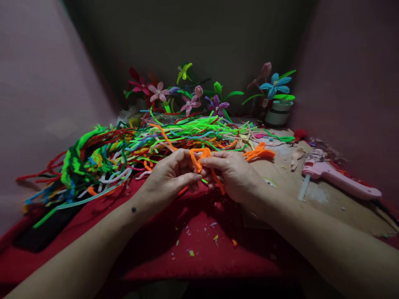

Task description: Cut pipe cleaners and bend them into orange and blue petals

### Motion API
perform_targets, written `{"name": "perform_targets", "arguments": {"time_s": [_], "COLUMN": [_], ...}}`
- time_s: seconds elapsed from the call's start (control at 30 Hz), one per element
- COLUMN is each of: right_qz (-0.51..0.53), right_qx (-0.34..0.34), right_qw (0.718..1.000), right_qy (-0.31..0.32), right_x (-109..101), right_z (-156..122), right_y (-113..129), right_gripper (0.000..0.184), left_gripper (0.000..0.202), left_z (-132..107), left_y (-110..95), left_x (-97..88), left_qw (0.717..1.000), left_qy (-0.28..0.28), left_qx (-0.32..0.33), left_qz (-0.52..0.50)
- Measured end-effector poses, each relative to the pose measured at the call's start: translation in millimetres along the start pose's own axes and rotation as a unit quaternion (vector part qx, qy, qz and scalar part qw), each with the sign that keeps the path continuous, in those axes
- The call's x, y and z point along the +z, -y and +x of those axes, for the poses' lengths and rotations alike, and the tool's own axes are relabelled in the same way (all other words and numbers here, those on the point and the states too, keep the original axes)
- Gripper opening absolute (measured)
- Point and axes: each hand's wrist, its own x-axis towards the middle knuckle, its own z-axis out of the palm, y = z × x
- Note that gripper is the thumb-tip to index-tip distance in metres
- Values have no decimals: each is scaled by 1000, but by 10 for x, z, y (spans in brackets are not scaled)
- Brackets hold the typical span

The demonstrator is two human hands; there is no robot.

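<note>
Both hands meet in the middle of the view, pinching one orange pipe cleaner that is bent into a loop. My left hand grips it from the left; one end sticks up past those fingers toward the back. Thumb and fingers of my right hand close on the looped part, and another end hangs down below them. The fingertips hide some of the bend. Just beyond my right hand lies a folded orange pipe-cleaner piece on the cardboard.
A heap of coloured pipe cleaners spreads behind and left of the hands. Pipe-cleaner flowers stand at the back. A pink glue gun rests on cardboard at right. A dark flat object lies on the red cloth.
</note>
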Motion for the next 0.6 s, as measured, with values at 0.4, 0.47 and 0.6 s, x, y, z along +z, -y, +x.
{"name": "perform_targets", "arguments": {"time_s": [0.4,0.47,0.6], "right_qz": [62,66,68], "right_qx": [24,32,32], "right_qw": [998,997,997], "right_qy": [18,16,4], "right_x": [34,39,30], "right_z": [-5,2,16], "right_y": [-9,-8,-9], "right_gripper": [13,13,13], "left_gripper": [12,7,4], "left_z": [2,-7,-10], "left_y": [28,21,28], "left_x": [57,77,89], "left_qw": [997,995,994], "left_qy": [-43,-53,-29], "left_qx": [-29,-22,-42], "left_qz": [63,77,100]}}
